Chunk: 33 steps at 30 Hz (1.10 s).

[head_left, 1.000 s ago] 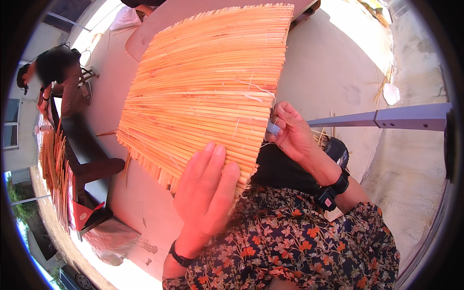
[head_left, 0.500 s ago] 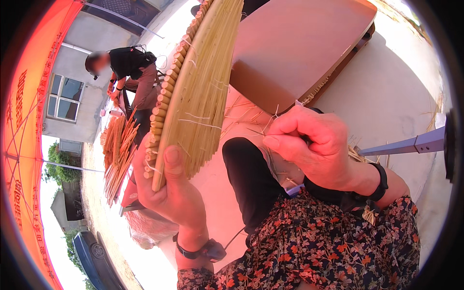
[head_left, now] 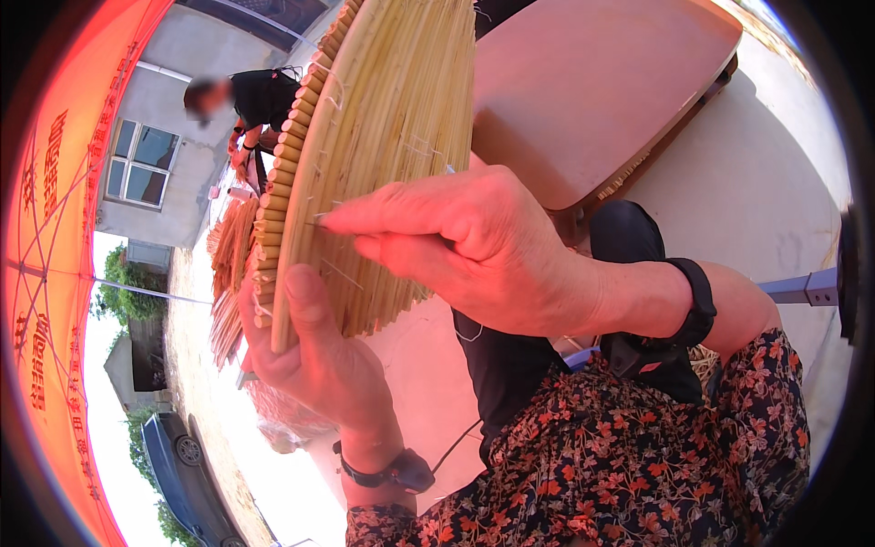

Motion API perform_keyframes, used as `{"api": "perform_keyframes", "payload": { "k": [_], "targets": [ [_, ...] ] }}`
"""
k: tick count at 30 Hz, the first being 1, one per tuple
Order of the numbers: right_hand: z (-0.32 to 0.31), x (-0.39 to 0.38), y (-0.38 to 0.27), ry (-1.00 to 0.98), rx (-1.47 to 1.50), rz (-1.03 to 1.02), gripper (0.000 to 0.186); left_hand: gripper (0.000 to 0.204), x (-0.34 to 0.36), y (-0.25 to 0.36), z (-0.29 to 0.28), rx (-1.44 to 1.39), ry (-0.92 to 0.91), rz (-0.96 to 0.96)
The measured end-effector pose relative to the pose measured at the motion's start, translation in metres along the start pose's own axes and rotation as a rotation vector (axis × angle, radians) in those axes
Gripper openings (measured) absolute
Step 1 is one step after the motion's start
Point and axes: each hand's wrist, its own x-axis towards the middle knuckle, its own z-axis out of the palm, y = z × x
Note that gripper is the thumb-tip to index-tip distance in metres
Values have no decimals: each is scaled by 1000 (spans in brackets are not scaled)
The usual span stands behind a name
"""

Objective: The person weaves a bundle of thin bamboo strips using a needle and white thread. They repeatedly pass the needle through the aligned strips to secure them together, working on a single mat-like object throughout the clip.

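Note:
My left hand [head_left: 319, 356] grips the lower end of a mat of pale plant stalks [head_left: 401, 100], holding it up and tilted. Its thumb presses on a flat strip [head_left: 319, 137] that runs along the mat, beside a row of round cut stalk ends [head_left: 290, 137]. White thread stitches [head_left: 417, 148] cross the stalks. The fingers of my right hand [head_left: 501, 255] are pinched at the strip's inner side, on a thin needle [head_left: 314, 221] whose short end shows at the fingertips. Loose white thread [head_left: 342, 273] lies below them. The far fingers of my left hand are partly hidden by the mat.
A brown-edged table [head_left: 611, 82] stands ahead to the right, with a bluish metal bar [head_left: 807, 287] at the far right. Reddish stalks [head_left: 235, 264] lie in a heap at left, near another person [head_left: 264, 98] bending over. An orange canopy [head_left: 55, 228] hangs at the left edge.
My right hand has moved left, from beside the mat onto its strip, bringing the needle there. My left hand still holds the mat, which sits slightly higher in view.

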Motion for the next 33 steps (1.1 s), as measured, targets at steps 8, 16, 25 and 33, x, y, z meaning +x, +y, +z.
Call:
{"api": "perform_keyframes", "payload": {
  "k": [8, 16, 25, 33],
  "targets": [
    [4, 4, 2, -10, 6, -49, 21, 37, 2, 3, -3, -18, 7, -13],
    [3, 5, 5, -15, -19, -67, 19, 36, 2, 0, 0, -40, 18, -1],
    [-20, -11, -23, -86, -184, 19, 16, 39, -21, 0, 6, 57, -40, 55],
    [-71, -97, -54, 10, -35, 385, 13, 36, -75, -7, 16, 107, -565, 373]
  ]
}}
